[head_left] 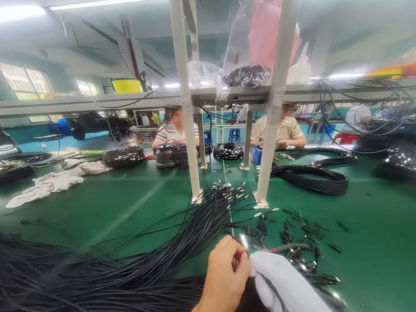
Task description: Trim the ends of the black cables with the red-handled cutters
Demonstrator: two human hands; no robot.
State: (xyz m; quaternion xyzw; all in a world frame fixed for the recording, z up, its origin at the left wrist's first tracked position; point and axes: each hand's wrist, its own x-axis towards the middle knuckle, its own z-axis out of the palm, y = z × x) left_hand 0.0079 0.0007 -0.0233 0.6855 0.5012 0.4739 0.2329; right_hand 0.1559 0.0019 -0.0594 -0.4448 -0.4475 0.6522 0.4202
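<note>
My left hand (224,278) is bare and pinches the metal-tipped end of a thin black cable (243,242) just above the green table. My right hand (289,295) wears a white glove and meets the left at the fingertips, with the same black cable looping over the glove. A large bundle of black cables (111,275) fans from the lower left toward their metal-tipped ends (226,190) near the white rack legs. Small black sleeve pieces (297,231) lie scattered on the table right of my hands.
White rack posts (270,133) stand on the green table (373,220) and carry a shelf with bagged parts. Coiled black cable (314,179) lies behind. Two seated people (284,132) work at the far side. White cloths (53,181) lie at the left.
</note>
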